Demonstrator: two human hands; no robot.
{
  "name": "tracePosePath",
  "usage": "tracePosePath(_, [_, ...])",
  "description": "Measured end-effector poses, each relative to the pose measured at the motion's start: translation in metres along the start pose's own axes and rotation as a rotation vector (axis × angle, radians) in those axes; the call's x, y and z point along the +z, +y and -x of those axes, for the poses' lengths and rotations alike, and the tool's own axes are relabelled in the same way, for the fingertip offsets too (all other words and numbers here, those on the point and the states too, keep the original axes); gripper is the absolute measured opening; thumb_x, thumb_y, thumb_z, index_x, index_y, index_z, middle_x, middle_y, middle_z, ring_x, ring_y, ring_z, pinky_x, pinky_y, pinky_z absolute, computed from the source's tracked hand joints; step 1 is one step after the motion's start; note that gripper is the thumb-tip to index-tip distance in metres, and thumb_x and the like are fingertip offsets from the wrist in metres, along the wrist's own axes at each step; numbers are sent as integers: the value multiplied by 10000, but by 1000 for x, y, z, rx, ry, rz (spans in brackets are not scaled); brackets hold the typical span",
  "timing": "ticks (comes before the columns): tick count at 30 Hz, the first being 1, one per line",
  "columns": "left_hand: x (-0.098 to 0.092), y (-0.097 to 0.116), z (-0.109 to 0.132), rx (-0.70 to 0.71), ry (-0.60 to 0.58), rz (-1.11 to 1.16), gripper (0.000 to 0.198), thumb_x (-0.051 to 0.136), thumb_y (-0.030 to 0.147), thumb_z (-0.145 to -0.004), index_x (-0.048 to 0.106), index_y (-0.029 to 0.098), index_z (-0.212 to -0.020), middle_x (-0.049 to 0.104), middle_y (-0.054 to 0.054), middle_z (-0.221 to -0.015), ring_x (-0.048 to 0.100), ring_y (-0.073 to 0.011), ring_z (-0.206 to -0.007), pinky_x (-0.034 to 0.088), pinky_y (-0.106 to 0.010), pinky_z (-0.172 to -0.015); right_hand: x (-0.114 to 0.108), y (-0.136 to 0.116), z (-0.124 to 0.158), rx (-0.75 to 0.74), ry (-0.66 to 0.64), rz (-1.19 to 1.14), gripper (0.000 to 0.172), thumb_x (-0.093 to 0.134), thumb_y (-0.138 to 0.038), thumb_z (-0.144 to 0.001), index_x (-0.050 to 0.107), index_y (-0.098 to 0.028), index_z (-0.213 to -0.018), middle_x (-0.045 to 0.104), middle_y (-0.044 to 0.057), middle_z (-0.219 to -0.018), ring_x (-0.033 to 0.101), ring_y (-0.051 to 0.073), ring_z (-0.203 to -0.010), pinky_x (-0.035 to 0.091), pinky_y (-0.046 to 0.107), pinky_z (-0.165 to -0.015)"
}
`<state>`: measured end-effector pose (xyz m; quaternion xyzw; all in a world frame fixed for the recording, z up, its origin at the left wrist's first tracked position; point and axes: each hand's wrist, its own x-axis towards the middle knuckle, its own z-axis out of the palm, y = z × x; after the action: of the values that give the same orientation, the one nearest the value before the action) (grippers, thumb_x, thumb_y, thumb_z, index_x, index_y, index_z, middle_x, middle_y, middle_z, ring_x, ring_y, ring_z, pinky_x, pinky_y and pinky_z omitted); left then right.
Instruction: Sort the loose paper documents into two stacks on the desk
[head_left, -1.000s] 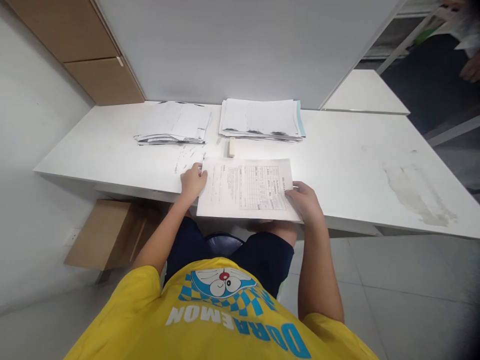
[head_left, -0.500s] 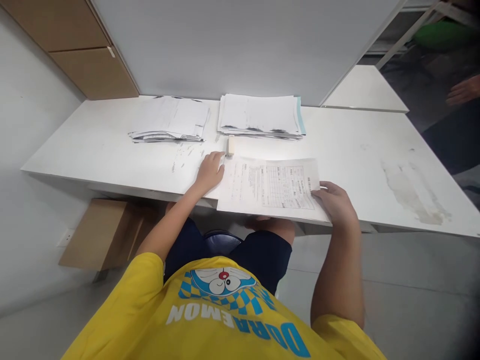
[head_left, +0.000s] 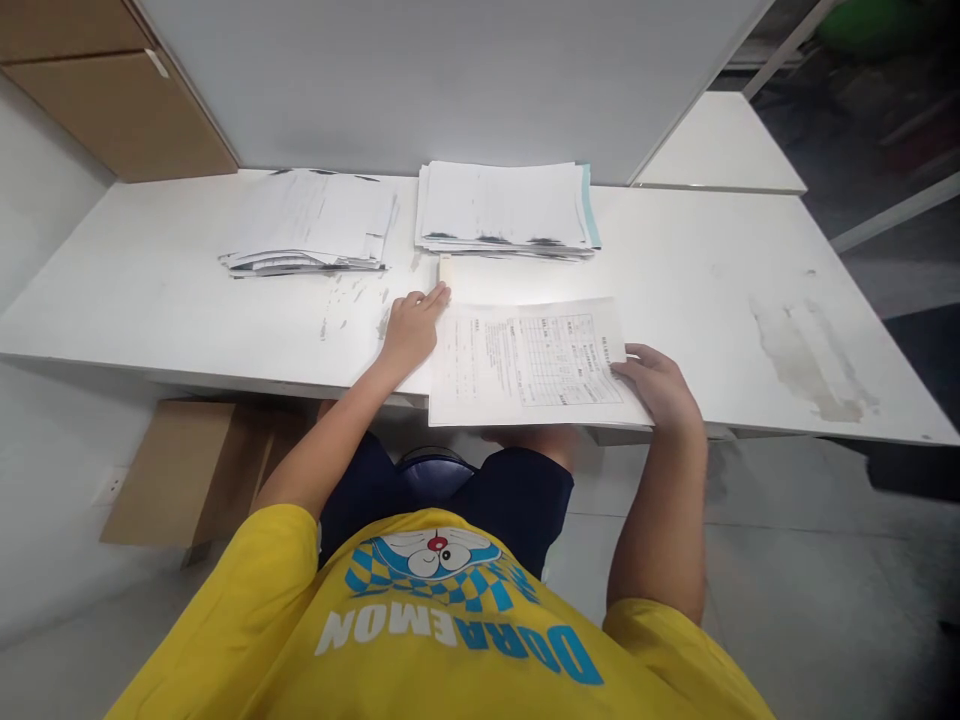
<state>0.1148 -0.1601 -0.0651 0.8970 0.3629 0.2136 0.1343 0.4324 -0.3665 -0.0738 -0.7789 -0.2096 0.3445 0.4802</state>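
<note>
My left hand [head_left: 415, 325] reaches over the small beige stapler [head_left: 446, 268], its fingers pressed onto the near end at the upper left corner of some printed sheets [head_left: 525, 365]. These sheets carry a form with a table and lines of text, turned sideways to me, and their near edge juts slightly past the desk's front edge. At their right edge my right hand [head_left: 664, 388] is closed, thumb on top and fingers beneath. How many sheets lie together I cannot tell.
On the white desk [head_left: 675, 290], a loose paper stack [head_left: 307, 220] lies at the back left and a neater stack [head_left: 502, 205] at the back middle. A grey panel [head_left: 450, 80] rises behind. Cardboard boxes [head_left: 169, 470] stand below left, and a stain [head_left: 810, 360] marks the right side.
My left fingers have moved from beside the stapler onto its near end. My right hand keeps its hold on the sheets. The view has shifted slightly; a person's hand at far right is gone from view.
</note>
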Motion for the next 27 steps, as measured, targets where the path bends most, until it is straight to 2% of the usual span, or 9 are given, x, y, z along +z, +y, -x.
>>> tracePosePath(3, [-5, 7, -1, -9, -69, -161, 647, 345, 26, -881, 472, 203, -1490, 461, -38, -1557, 501, -291, -1192, 361, -473, -984, 2, 1, 2, -20, 22, -39, 283, 707, -269, -564, 669, -238, -843, 698, 17, -759, 634, 228, -716, 499, 338, -645])
tracePosePath(7, [-4, 10, -4, 31, -103, -251, 634, 333, 42, -885, 457, 150, -1497, 449, -83, -1560, 538, -284, -1167, 372, -465, -969, 4, 4, 2, -65, 49, -64, 262, 698, -251, -566, 658, -243, -825, 683, 8, -733, 628, 227, -720, 499, 335, -643])
tracePosePath(14, [0, 9, -4, 55, -75, -250, 638, 373, 95, -882, 427, 128, -1516, 430, -117, -1568, 565, -302, -1119, 393, -481, -957, 6, 12, 0, -136, 46, -116, 270, 686, -250, -609, 659, -241, -878, 673, -8, -724, 630, 209, -706, 509, 337, -681])
tracePosePath(17, [-2, 10, -3, 47, -48, -253, 633, 375, 128, -895, 407, 129, -1528, 411, -110, -1583, 558, -311, -1140, 404, -477, -960, 4, 19, 1, -211, 35, -184, 287, 700, -266, -622, 659, -242, -905, 686, -9, -758, 656, 212, -744, 524, 342, -714])
tracePosePath(20, [-3, 10, -2, 46, -23, -246, 634, 373, 155, -908, 383, 149, -1541, 395, -94, -1597, 546, -315, -1177, 417, -469, -964, -1, 27, -2, -296, 99, -305, 324, 716, -286, -608, 655, -236, -923, 700, -5, -828, 675, 208, -800, 539, 350, -763])
tracePosePath(24, [-4, 8, -2, 30, 2, -242, 645, 377, 171, -912, 341, 122, -1554, 360, -113, -1615, 518, -318, -1240, 426, -453, -985, -9, 28, -21, -371, 269, -482, 375, 712, -297, -565, 636, -229, -926, 692, -15, -851, 680, 202, -814, 559, 380, -812])
tracePosePath(27, [-4, 6, -2, 2, -11, -249, 652, 388, 191, -916, 322, 93, -1557, 341, -131, -1621, 505, -324, -1265, 430, -451, -998, -3, 13, -53, -381, 324, -541, 364, 695, -289, -565, 622, -229, -917, 683, -13, -828, 677, 206, -795, 573, 395, -804])
